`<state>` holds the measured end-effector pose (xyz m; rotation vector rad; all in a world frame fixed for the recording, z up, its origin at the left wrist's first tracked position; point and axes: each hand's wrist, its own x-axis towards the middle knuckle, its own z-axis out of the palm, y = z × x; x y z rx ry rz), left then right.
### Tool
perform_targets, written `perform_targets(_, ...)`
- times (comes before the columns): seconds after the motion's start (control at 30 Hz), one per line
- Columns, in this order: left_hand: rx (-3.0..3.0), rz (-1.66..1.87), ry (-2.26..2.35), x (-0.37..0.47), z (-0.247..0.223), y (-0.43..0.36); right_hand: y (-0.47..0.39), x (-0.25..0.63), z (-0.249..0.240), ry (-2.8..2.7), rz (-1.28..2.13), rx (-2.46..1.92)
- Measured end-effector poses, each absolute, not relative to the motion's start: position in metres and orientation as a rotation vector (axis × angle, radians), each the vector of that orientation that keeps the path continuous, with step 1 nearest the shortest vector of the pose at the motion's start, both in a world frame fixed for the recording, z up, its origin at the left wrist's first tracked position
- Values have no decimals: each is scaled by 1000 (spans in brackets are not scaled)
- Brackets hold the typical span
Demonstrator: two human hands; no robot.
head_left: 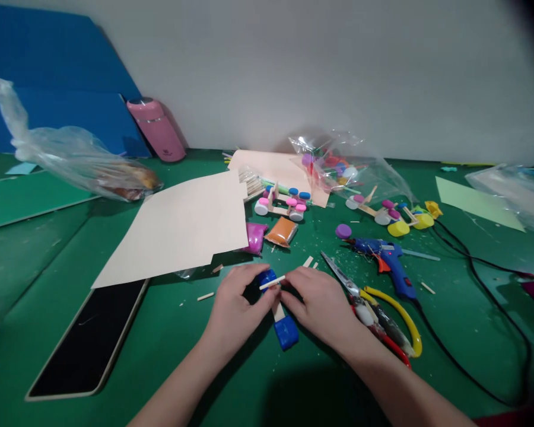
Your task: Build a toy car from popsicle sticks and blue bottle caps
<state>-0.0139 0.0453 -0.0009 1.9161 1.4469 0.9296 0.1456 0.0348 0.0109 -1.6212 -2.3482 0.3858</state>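
A flat wooden craft stick lies before me with a dark blue block at each end, the near block resting close to the table. My left hand curls round the far blue block, thumb and forefinger on either side of it. Across that block runs a short thin wooden stick, slanting up to the right. My right hand pinches the thin stick near its right end. The two hands nearly meet, and the right fingertips are partly hidden.
Right of my hands lie scissors, yellow-handled pliers and a corded blue glue gun. Small wheeled models stand behind, near orange and purple packets. Left are a phone, cream card and pink bottle.
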Motion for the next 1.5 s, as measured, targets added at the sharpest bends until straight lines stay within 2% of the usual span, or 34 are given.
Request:
perform_targets(0.67,1758,743,1274,-29,8,55,25,137,7,-2188,503,-1656)
perform_targets(1.07,1629,878,1095,-32,-1,49,22,128,3,-1654,882,-1442)
perform_targets(1.5,1599,941,1121,-25,-2,46,24,126,-5,-1593,906,-1346)
